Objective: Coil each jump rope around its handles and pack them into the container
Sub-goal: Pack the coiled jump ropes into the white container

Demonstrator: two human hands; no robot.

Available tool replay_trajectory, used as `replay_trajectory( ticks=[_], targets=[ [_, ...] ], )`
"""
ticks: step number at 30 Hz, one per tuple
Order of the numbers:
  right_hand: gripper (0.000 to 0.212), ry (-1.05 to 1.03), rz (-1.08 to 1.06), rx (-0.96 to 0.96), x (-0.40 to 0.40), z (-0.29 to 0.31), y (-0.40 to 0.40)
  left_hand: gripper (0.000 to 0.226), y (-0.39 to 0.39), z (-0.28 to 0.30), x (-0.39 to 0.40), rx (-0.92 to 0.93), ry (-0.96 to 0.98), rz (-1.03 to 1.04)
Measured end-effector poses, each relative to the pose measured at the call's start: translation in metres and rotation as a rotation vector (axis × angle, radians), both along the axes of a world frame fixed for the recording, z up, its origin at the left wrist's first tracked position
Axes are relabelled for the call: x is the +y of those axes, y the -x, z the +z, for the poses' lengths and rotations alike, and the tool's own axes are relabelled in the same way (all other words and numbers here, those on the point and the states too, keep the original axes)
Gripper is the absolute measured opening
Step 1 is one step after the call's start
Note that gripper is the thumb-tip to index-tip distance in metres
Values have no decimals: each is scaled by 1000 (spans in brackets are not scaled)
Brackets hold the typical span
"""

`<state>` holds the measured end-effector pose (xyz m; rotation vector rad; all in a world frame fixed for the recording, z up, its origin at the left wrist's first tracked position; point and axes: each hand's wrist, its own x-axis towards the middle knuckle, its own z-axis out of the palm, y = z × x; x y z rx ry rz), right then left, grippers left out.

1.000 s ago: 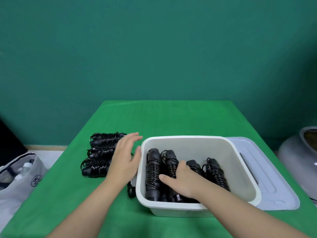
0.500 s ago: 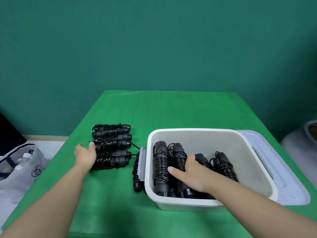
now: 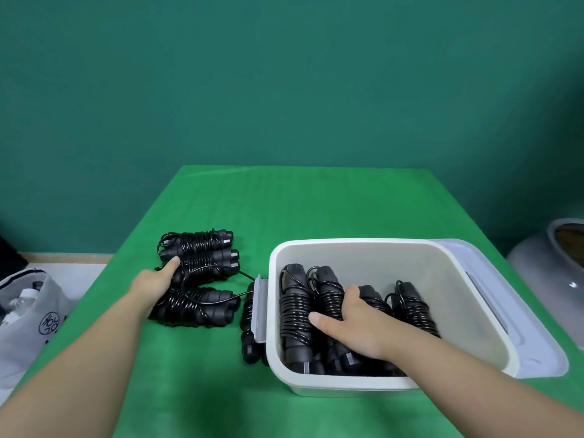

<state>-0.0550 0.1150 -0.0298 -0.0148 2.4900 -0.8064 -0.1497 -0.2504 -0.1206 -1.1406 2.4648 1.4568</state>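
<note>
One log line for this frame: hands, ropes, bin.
left hand: grips coiled ropes on table | right hand: rests on ropes in bin | lid: off, beside bin

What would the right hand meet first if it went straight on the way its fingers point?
The right hand points up-left over the ropes in the container. Going on, it would likely cross the leftmost coiled rope, then meet the left wall, though depth is unclear.

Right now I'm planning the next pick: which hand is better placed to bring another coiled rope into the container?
Left. The left hand already rests on the coiled ropes on the table, while the right hand presses ropes inside the container.
</note>
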Motion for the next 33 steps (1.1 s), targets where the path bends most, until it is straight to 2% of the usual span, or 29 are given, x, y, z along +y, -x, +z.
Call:
replay_trajectory(
  ticks=[3,8,16,22,26,30,33],
  targets=[
    [81,4,0,-3,0,0,0,69,-11,7,10,29,151,15],
    [83,35,-10,-6,0,1,0,54,-28,25,16,183,331,-33],
    [85,61,-56,1,2,2,0,48,-50,91,15,358,516,-37],
    [83,-80,13,70,2,8,-6,38,-77,150,29,605,551,13],
    [62,-229,181,207,14,18,-8,39,-91,187,54,766,573,-12],
    [52,-163,200,248,34,30,-6,37,-99,219,92,959,463,-53],
    [45,27,83,385,48,41,-3,35,-101,235,126,1051,309,-145]
  ],
)
